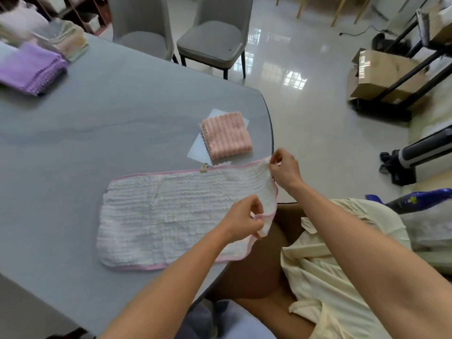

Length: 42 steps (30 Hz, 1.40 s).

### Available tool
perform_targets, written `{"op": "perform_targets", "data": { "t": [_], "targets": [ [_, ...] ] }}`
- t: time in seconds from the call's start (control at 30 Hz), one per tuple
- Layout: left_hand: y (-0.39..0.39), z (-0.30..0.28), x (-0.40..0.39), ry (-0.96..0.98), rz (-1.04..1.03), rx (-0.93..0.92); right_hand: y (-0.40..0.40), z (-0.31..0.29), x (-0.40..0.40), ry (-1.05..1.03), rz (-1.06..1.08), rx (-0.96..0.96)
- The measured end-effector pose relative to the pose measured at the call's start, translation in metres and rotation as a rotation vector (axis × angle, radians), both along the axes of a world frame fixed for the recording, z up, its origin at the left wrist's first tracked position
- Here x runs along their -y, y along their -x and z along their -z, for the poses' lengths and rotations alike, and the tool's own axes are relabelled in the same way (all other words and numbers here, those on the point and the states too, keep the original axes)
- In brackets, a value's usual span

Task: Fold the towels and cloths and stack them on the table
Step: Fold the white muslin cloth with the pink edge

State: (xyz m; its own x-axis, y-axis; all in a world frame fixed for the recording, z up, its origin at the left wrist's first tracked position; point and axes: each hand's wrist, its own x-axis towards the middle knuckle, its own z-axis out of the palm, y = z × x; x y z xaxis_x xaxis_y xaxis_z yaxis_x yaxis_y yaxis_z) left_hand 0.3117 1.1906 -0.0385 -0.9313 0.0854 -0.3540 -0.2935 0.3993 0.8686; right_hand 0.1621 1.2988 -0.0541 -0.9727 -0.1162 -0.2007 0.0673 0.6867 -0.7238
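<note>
A white crinkled cloth with pink trim (171, 211) lies flat on the grey table (97, 123), folded into a long rectangle. My left hand (242, 220) pinches its near right corner, lifted slightly off the table. My right hand (285, 170) pinches the far right corner at the table's edge. A small beige loop tag sits on the cloth's far edge. Behind it, a stack of folded pink ribbed cloths (226, 138) rests on a white sheet of paper (198, 150).
A stack of folded purple cloths (31, 69) and a pale folded pile (71, 42) lie at the table's far left. Two grey chairs (212, 40) stand beyond the table. Cardboard boxes (381, 74) and a black rack are on the floor to the right.
</note>
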Motion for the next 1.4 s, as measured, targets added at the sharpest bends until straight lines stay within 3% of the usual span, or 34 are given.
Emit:
{"op": "perform_targets", "data": {
  "t": [0.1,0.2,0.43,0.57,0.77,0.93,1.03,1.13,1.23,1.33,1.4],
  "targets": [
    [-0.015,0.0,0.031,0.134,-0.166,-0.076,-0.006,-0.01,0.036,0.116,-0.093,0.053],
    [-0.037,-0.006,0.066,0.177,-0.46,-0.127,-0.02,-0.012,0.087,0.194,-0.152,0.084],
    [-0.114,-0.005,0.169,0.325,-0.932,-0.023,-0.075,-0.005,0.243,0.173,-0.435,0.073],
    [-0.162,0.011,0.205,0.315,-1.231,0.114,-0.116,0.005,0.309,0.104,-0.611,0.043],
    [-0.193,0.035,0.226,0.459,-1.219,0.391,-0.149,0.031,0.351,-0.187,-0.949,-0.131],
    [-0.2,0.056,0.241,0.336,-1.12,0.327,-0.148,0.042,0.372,-0.294,-1.143,-0.354],
    [-0.2,0.059,0.246,0.257,-1.095,0.288,-0.143,0.043,0.386,-0.423,-1.44,-0.529],
    [-0.199,0.06,0.252,0.234,-1.063,0.287,-0.138,0.047,0.402,-0.535,-1.746,-0.566],
    [-0.196,0.059,0.261,0.211,-1.016,0.345,-0.138,0.042,0.416,-0.678,-1.887,-0.635],
    [-0.196,0.056,0.267,0.16,-0.996,0.414,-0.138,0.037,0.419,-0.786,-1.929,-0.66],
    [-0.198,0.054,0.271,0.157,-1.003,0.406,-0.135,0.035,0.417,-0.719,-1.875,-0.502]
  ]
}}
